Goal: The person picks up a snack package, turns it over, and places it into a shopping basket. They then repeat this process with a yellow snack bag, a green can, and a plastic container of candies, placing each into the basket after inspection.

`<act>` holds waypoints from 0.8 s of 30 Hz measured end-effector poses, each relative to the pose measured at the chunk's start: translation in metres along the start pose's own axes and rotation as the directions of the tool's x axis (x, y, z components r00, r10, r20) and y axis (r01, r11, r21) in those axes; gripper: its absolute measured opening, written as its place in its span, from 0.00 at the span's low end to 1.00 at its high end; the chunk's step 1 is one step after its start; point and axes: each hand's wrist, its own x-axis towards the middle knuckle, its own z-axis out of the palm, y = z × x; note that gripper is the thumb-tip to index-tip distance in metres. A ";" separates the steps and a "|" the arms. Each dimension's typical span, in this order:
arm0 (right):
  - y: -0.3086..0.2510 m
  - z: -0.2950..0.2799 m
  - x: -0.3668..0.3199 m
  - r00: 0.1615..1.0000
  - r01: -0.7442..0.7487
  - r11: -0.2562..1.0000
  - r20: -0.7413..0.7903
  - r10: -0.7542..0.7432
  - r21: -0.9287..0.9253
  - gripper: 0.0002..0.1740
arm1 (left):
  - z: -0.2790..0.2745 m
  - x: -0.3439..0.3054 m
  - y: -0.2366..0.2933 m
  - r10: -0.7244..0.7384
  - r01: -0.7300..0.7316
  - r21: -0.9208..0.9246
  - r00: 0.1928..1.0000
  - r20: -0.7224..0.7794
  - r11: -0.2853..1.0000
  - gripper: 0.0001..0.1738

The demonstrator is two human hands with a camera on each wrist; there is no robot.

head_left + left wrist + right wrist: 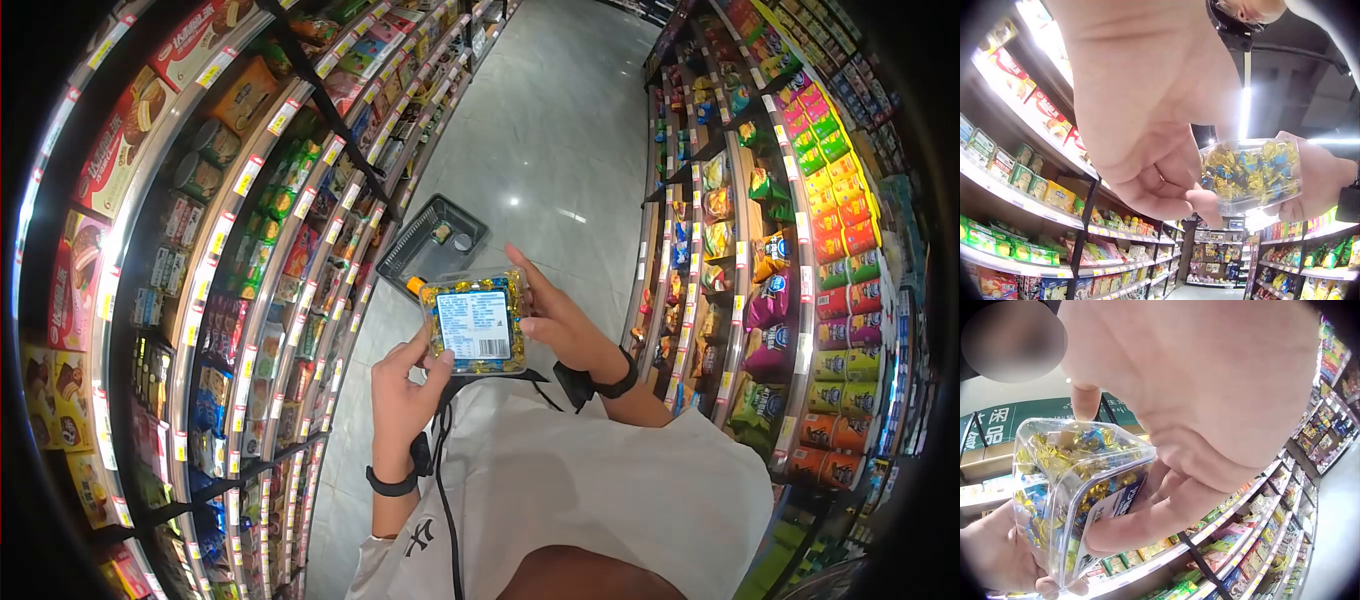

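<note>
A clear plastic box of candies (474,322) in gold and blue twisted wrappers is held up before the person's body, its white printed label with a barcode facing the head camera. The left hand (408,385) grips its lower left side, thumb on the label face. At the right side the right hand (565,325) holds the box, its thumb over the label's edge and the other fingers behind. The gold wrappers show through the clear wall of the box in the left wrist view (1250,175) and in the right wrist view (1079,481).
A black shopping basket (400,262) stands on the grey tiled floor (545,130) beyond the box, with a small green pack (441,232) inside. Shelves of boxed and bagged snacks (270,215) line the left of the aisle; bagged and canned snacks (765,260) line the right.
</note>
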 end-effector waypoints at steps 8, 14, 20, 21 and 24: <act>-0.004 0.031 0.049 0.998 0.026 0.999 0.058 -0.028 0.029 0.51 | -0.044 0.017 -0.029 0.058 -0.058 0.000 0.997 -0.041 0.998 0.29; -0.003 0.060 0.092 0.993 0.005 0.999 0.114 0.001 -0.048 0.49 | -0.087 0.024 -0.047 0.014 -0.014 -0.004 0.998 -0.057 1.000 0.24; -0.011 0.089 0.124 0.987 -0.082 0.995 0.133 0.088 -0.054 0.49 | -0.122 0.035 -0.059 -0.011 0.010 -0.013 0.998 -0.064 1.000 0.13; -0.013 0.093 0.128 0.986 -0.096 0.991 0.127 0.107 -0.093 0.49 | -0.126 0.037 -0.063 -0.021 0.020 -0.018 0.998 -0.058 1.000 0.13; -0.021 0.103 0.137 0.972 -0.184 0.964 0.110 0.208 -0.193 0.49 | -0.136 0.044 -0.072 -0.043 0.043 0.000 0.998 -0.035 0.999 0.11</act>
